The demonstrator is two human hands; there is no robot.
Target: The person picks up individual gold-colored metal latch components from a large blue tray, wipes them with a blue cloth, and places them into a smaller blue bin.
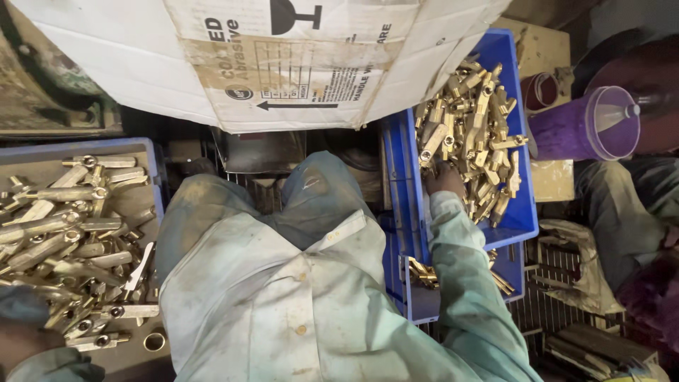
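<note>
A large white cardboard box (283, 56) fills the top of the view, cut off at the top edge. On its near flap sits a tan rectangular label with black print, a black arrow and a black goblet-shaped symbol.

Just right of the box stands one blue plastic crate (520, 205) heaped with brass fittings (470, 127), too many and too tangled to count. The right hand (444, 177) rests in that heap at its near edge; its fingers are buried among the pieces, so whether they are closed on one cannot be told. A second blue crate (424, 301) lies below the first, mostly hidden by the pale green sleeve.

Left of the box, a third blue crate (106, 145) holds longer brass parts (71, 233). The left hand (25, 346) is at the bottom corner, mostly cut off, its fingers unseen.

Right of the box, one purple tub (583, 127) holds a clear funnel.
</note>
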